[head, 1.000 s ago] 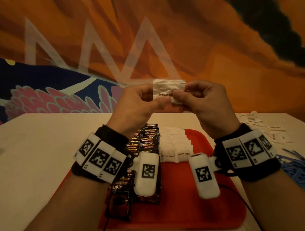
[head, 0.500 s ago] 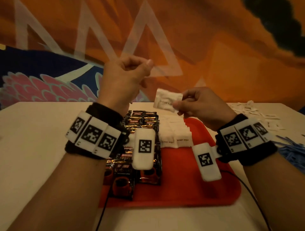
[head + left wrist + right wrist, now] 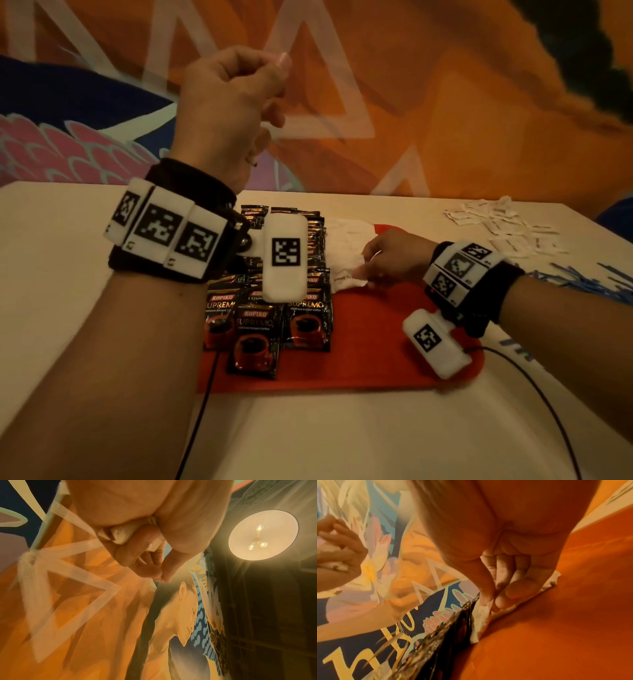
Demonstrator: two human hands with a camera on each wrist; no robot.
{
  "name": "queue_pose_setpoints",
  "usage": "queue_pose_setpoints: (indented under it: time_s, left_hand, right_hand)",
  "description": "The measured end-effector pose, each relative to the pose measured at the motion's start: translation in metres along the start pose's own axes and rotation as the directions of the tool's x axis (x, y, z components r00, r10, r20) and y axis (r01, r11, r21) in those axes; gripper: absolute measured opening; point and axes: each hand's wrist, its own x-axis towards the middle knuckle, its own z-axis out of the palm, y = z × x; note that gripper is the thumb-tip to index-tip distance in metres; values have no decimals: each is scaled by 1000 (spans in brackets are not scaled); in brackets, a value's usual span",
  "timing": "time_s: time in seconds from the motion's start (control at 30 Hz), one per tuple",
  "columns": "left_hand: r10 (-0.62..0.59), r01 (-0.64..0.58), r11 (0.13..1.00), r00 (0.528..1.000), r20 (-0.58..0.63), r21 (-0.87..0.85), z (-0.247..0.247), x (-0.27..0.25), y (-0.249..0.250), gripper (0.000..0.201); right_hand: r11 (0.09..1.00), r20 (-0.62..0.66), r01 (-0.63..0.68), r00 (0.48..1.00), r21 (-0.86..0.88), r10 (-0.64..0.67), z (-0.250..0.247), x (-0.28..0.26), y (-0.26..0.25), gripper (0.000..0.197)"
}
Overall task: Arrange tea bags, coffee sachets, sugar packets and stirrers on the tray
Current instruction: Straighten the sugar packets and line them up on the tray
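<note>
My right hand (image 3: 394,260) is down on the red tray (image 3: 376,342), thumb and fingertips pinching a white brown-sugar packet (image 3: 347,277) at the near end of the sugar row (image 3: 346,236). Just to the left of that grip lie the black coffee sachets (image 3: 274,318), overlapping in rows. My left hand (image 3: 229,102) is raised well above the tray, fingers curled round a few white packets (image 3: 123,534) bunched in the palm. Off to my right, on the table (image 3: 68,274), loose white packets (image 3: 503,222) and blue stirrers (image 3: 589,277) lie scattered.
</note>
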Motion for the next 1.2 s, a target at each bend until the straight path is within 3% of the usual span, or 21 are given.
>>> queue_pose_setpoints:
  time_s: [0.13,0.23,0.37,0.5,0.63,0.73,0.83,0.9,1.03,1.2]
  left_hand:
    - [15,-15,1000,999,29,4,3,0,-2,8]
    - [19,-19,1000,999,47,7,5,0,-3,8]
    - [24,-24,1000,998,60,7,8,1,-6,7]
    - [23,-24,1000,997,67,14,13,1,-9,9]
    - [-4,4,1000,998,59,-6,17,1,-11,12]
    - [-67,69,996,997,37,-55,20,4,-13,16]
    - [-176,183,960,983,52,-211,23,4,-10,11]
    - [-236,256,918,967,100,-302,25,1,-7,23]
    - [-257,286,905,958,130,-316,31,-4,-8,50]
    - [-226,277,900,957,182,-337,37,-8,-3,46]
  right_hand:
    - [980,-53,-19,999,-197,9,3,4,-10,27]
    - [890,-78,-47,997,-453,13,7,5,-13,39]
    - [856,-65,-61,997,-514,32,4,7,-12,47]
    - [935,-117,2,992,-355,-46,-12,-8,-21,43]
    - [971,-236,165,950,-175,-204,-29,-28,-43,45]
    - [936,-343,353,877,-16,-336,-39,-44,-64,39]
    - [836,-409,541,785,87,-465,-42,-61,-80,31]
    - [781,-426,612,743,124,-516,-42,-68,-86,28]
    - [768,-483,638,690,54,-539,-43,-66,-86,29]
    - [773,-499,633,683,40,-533,-40,-63,-83,27]
